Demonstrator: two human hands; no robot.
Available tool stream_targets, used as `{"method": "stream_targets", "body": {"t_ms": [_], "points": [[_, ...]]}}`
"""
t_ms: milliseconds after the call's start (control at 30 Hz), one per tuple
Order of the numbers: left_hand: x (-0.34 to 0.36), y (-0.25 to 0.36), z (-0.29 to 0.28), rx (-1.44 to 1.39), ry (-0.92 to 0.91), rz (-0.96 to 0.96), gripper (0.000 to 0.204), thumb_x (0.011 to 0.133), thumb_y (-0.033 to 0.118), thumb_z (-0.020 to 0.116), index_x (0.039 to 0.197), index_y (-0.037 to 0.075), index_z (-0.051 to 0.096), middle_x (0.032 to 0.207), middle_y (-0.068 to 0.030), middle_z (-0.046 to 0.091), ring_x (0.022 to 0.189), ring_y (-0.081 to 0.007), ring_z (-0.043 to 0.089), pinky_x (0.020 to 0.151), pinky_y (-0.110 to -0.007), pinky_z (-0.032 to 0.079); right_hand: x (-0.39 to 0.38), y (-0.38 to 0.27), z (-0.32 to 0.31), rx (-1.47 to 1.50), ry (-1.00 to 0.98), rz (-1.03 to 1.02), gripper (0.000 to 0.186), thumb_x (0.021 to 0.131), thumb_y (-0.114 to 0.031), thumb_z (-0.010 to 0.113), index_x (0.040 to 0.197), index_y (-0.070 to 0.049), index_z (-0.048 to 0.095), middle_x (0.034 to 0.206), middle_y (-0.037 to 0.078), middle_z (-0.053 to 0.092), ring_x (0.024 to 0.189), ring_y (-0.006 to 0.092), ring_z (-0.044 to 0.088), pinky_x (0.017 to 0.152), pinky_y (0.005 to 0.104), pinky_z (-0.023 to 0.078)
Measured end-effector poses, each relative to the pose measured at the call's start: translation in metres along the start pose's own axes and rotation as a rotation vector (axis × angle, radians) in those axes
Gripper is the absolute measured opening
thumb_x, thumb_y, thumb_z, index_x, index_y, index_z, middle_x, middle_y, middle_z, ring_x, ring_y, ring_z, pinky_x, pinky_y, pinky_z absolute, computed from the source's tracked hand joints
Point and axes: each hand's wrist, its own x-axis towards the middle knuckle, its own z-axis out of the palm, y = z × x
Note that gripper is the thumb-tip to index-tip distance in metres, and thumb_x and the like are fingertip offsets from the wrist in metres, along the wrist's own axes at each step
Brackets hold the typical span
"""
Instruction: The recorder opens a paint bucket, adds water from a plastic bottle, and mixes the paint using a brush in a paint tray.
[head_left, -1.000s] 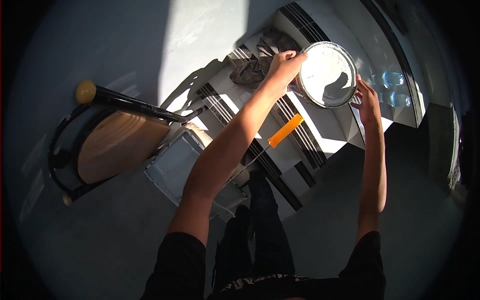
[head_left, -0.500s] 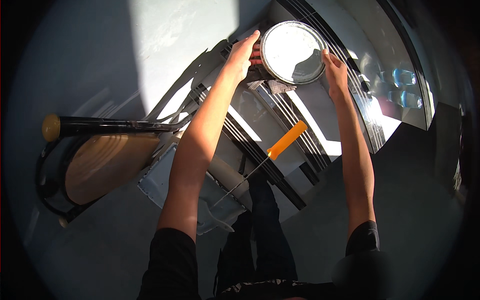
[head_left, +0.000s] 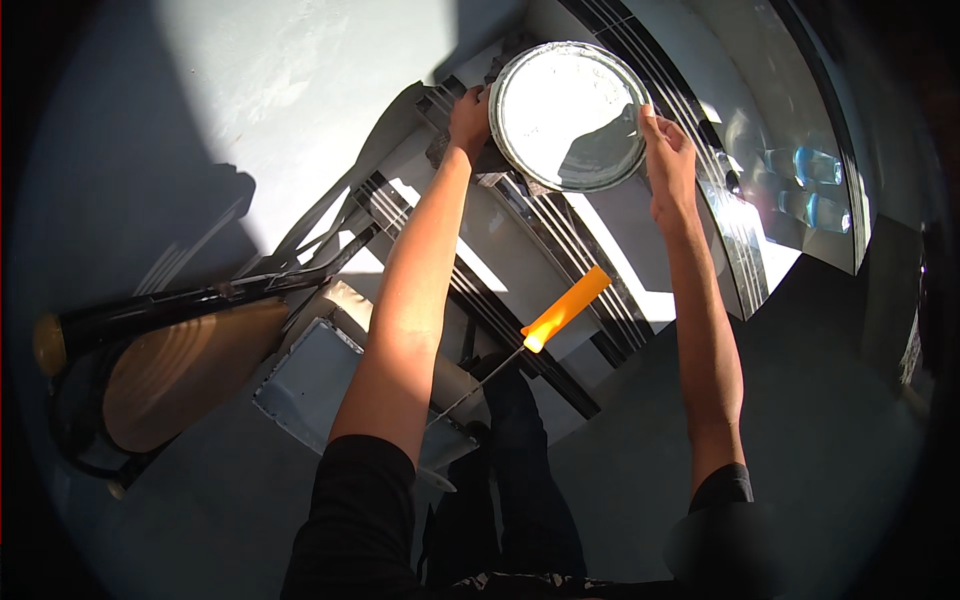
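Note:
A round paint bucket (head_left: 570,115) with a whitish top is between my hands, over the steps. My left hand (head_left: 470,122) grips its left side, with the fingers partly hidden by the bucket. At the right rim my right hand (head_left: 670,155) holds on, thumb over the edge and the other fingers curled below it. Whether the top is a lid or paint inside cannot be made out. Nearer to me, an orange-handled paint roller (head_left: 567,308) slants up from a grey paint tray (head_left: 310,370), which my left forearm partly covers.
Steps with black striped edges (head_left: 590,250) run diagonally beneath the bucket. A chair with a black frame and a wooden seat (head_left: 180,380) stands at the left. Two clear bluish cups or bottles (head_left: 817,167) are at the right. A sunlit pale wall (head_left: 300,90) rises at the upper left.
The bucket has shifted a little left and looks larger. My left hand has moved left and lower along its side. My right hand stays at the rim.

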Motion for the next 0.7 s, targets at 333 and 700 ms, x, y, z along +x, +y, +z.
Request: {"method": "stream_targets", "body": {"t_ms": [333,700], "points": [[0.018,-0.010,0.012,0.068,-0.459,-0.024,0.049,0.092,0.040,0.058,0.114,-0.004,0.069,0.113,-0.0202,0.071,0.106,-0.0331,0.067,0.085,-0.041,0.051,-0.002,0.009,-0.016,0.125,0.019,0.095,0.053,0.092,-0.048,0.068,0.105,0.002,0.066,0.087,0.005,0.063,0.083,0.0117,0.054,0.078,0.0275,0.042],[-0.039,0.023,-0.004,-0.250,-0.299,-0.065,0.107,0.088,0.077,0.047,0.139,-0.016,0.032,0.140,-0.0307,0.046,0.134,-0.0345,0.044,0.113,-0.038,0.030,-0.015,-0.004,-0.007,0.168,0.118,0.024,0.054,0.091,-0.051,0.068,0.106,0.001,0.066,0.091,0.004,0.062,0.091,0.0117,0.053,0.086,0.0283,0.040]]}}
